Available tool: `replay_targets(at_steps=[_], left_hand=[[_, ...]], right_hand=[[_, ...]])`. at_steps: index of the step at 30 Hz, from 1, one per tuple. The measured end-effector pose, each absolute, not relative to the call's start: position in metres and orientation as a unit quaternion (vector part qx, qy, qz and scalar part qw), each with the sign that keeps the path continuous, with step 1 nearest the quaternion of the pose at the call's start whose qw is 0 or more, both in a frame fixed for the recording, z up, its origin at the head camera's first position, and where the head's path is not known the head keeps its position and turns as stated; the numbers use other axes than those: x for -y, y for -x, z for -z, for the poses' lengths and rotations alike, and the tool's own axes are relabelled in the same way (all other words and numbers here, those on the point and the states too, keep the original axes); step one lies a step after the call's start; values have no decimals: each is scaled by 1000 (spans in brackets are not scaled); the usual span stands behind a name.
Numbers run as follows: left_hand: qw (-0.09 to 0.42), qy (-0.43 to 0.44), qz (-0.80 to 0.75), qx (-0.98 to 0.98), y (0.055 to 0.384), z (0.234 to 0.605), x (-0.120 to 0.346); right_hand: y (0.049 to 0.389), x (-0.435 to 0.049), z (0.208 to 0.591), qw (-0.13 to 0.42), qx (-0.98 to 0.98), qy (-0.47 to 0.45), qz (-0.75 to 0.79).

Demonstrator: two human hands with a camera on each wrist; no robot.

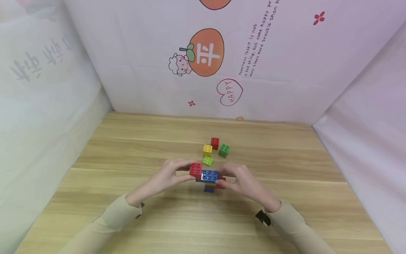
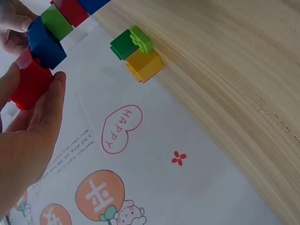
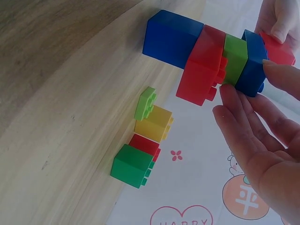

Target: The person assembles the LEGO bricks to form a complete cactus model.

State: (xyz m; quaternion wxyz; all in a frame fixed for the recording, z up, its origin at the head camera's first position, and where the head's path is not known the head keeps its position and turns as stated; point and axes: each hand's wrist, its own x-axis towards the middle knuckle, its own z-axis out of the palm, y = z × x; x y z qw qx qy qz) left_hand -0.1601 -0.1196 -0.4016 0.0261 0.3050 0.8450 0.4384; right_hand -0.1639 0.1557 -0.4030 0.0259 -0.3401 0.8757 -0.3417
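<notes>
A tower of toy building blocks stands between the two hands. From the tabletop up it has a blue block (image 3: 173,37), a red block (image 3: 201,65), a light green block (image 3: 234,54) and a longer blue block (image 1: 209,175). At the left end of that upper blue block is a small red block (image 1: 195,169), which the left hand (image 1: 168,178) pinches between thumb and fingers. On the other side, the right hand (image 1: 239,178) grips the right end of the upper blue block, thumb at the near side and fingers at the far side.
Just beyond the tower, loose blocks are grouped on the wooden table (image 1: 142,141): a flat light green one (image 1: 207,161), a yellow one (image 1: 207,150), a red one (image 1: 215,143) and a dark green one (image 1: 223,150). White printed cloth (image 1: 142,70) encloses the back and sides.
</notes>
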Motion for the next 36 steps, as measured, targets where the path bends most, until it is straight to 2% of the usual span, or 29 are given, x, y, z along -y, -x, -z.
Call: replay_targets(at_steps=[27,36], left_hand=[[23,-350,-375,-858,161,391,116],[38,-329,-352,-876,158,390,114]], right_hand=[[163,-157,403,33,-881,327,342],[162,-157,403,25,-876,333,347]])
